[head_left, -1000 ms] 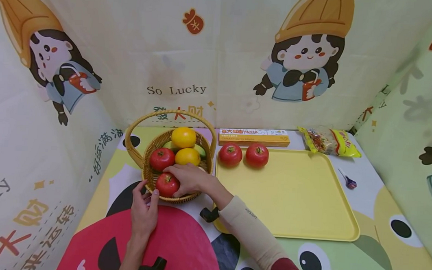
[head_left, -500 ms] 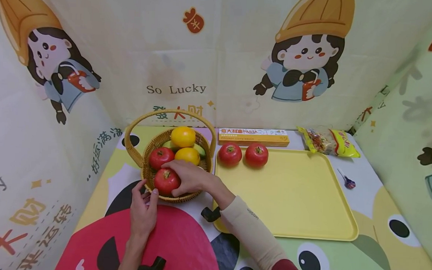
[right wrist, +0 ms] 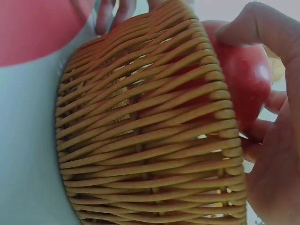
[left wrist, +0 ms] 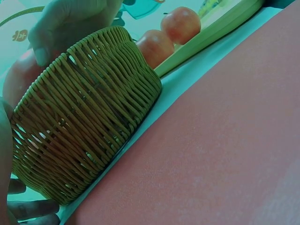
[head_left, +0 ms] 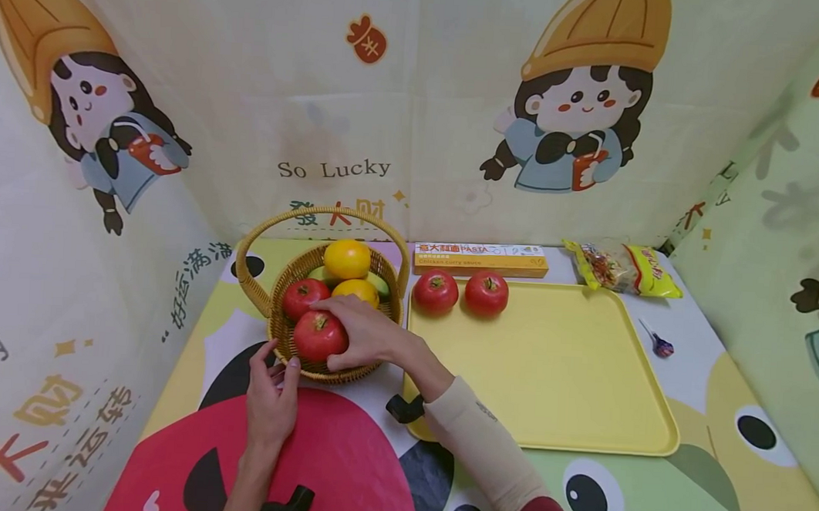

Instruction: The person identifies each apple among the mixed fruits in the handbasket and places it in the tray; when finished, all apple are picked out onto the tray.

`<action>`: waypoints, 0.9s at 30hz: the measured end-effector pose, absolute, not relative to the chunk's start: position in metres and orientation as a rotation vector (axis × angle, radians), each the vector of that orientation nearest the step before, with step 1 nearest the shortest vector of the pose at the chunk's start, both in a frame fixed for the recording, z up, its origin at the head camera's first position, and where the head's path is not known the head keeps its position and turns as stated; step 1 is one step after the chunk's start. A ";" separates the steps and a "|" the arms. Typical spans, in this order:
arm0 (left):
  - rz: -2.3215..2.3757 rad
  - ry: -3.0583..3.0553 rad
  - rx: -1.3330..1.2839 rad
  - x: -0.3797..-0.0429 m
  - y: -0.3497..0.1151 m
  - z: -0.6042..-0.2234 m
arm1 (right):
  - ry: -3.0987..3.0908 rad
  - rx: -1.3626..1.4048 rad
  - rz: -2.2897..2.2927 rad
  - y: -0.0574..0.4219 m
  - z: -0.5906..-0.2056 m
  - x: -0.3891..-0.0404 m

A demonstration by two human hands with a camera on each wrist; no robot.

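Note:
A red apple [head_left: 320, 337] sits at the front of the wicker basket [head_left: 272, 332], partly above the rim. My right hand [head_left: 364, 332] grips this apple from the right, thumb on the near side and fingers on the far side. In the right wrist view the apple [right wrist: 246, 77] shows between thumb and fingers, behind the weave. My left hand [head_left: 273, 403] rests at the basket's front left, its loosely extended fingers against the outer wall. Behind the held apple lie another red apple [head_left: 304, 298], two yellow lemon-like fruits [head_left: 347, 260], and something green, mostly hidden.
Right of the basket lies a yellow tray [head_left: 549, 371] with two red apples [head_left: 436, 292] at its back left. Behind it are a pasta box [head_left: 480, 260] and a yellow snack bag [head_left: 624, 269]. A lollipop [head_left: 662, 346] lies to the tray's right. The basket handle [head_left: 328, 214] arches upward.
The apple in my right hand has risen a little and shifted slightly right within the basket. My left hand has stayed in place at the basket.

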State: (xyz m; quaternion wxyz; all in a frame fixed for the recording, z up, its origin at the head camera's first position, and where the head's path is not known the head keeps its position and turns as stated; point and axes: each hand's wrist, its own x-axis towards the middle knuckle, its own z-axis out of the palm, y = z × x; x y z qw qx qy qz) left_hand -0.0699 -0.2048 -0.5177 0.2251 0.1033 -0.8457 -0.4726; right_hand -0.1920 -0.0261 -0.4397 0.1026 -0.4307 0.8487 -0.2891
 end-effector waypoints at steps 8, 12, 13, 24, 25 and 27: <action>-1.303 -2.342 0.291 -0.070 -0.205 -0.520 | 2.554 -1.302 -0.931 -0.013 -0.431 -0.185; -1.304 -2.335 0.283 -0.070 -0.205 -0.520 | 2.579 -1.347 -0.955 -0.003 -0.427 -0.182; -1.306 -2.330 0.280 -0.070 -0.205 -0.520 | 2.585 -1.356 -0.960 -0.001 -0.427 -0.181; -1.299 -2.334 0.306 -0.070 -0.205 -0.521 | 2.635 -1.395 -1.053 0.028 -0.420 -0.170; -1.296 -2.338 0.311 -0.070 -0.205 -0.521 | 2.636 -1.393 -1.066 0.031 -0.420 -0.170; -1.284 -2.349 0.316 -0.070 -0.205 -0.520 | 2.649 -1.390 -1.079 0.036 -0.419 -0.169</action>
